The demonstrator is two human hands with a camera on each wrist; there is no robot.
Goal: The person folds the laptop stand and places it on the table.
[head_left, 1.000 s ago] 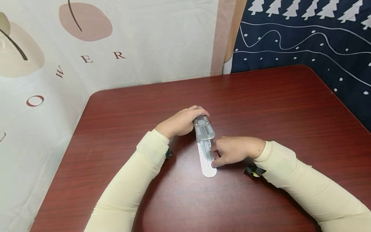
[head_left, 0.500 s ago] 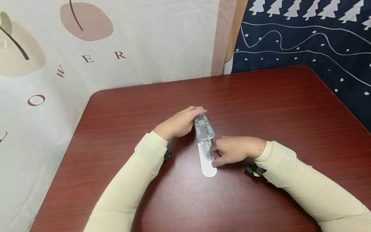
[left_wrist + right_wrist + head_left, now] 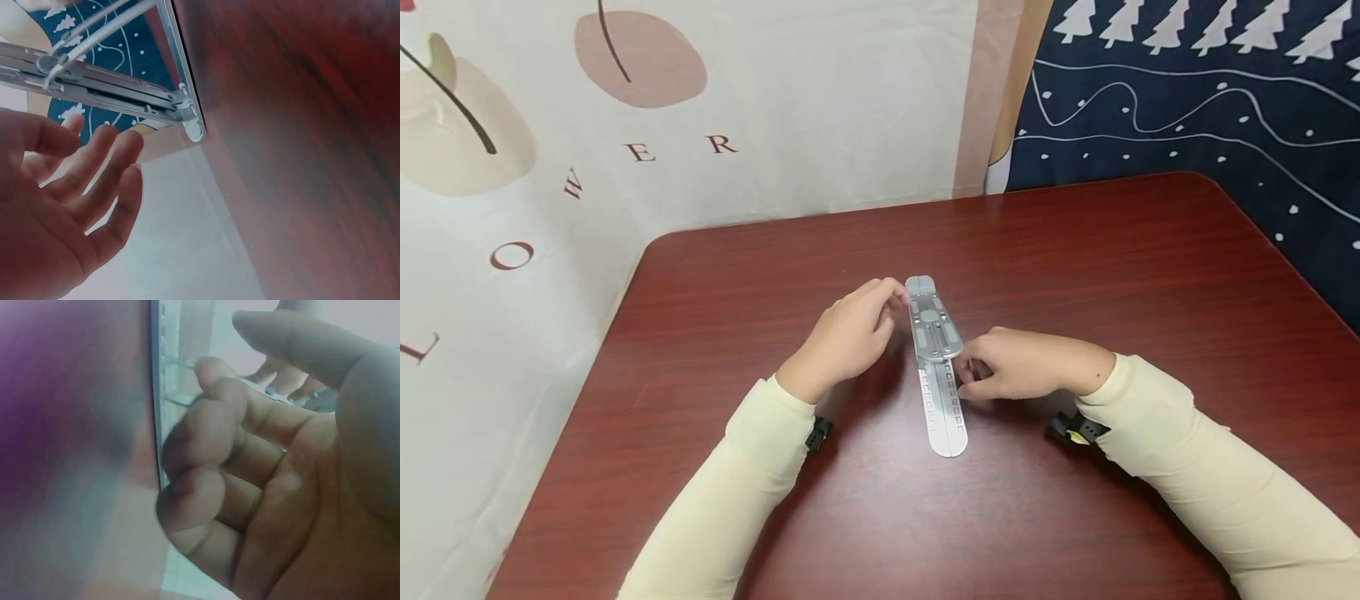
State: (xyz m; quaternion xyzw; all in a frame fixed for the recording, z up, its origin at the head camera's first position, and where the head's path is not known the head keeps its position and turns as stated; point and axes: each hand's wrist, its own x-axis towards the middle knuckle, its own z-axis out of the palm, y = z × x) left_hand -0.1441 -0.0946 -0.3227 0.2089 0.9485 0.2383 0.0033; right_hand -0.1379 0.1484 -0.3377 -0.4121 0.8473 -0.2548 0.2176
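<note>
A silver folding laptop stand [image 3: 946,408] is on the table, its flat base showing rows of small slots and its upper plate [image 3: 937,329] raised over it. In the left wrist view, thin support rods [image 3: 103,34] and a folded arm run up from the base. My left hand [image 3: 853,333] is at the stand's far left side, fingers loosely bent with nothing between them. On the other side, my right hand [image 3: 1026,362] is beside the base below the upper plate. Its fingers [image 3: 197,434] are loosely curled near the rods, with the thumb apart.
The reddish-brown wooden table [image 3: 880,517] extends around the stand. Behind it hang a white cloth [image 3: 820,108] with printed letters and a dark blue cloth [image 3: 1150,108] with white trees. Each wrist carries a black strapped camera [image 3: 1075,427].
My left hand has let go of the stand's upper plate and drawn back to the left. The right hand has slid away from me along the base. The head view has shifted slightly.
</note>
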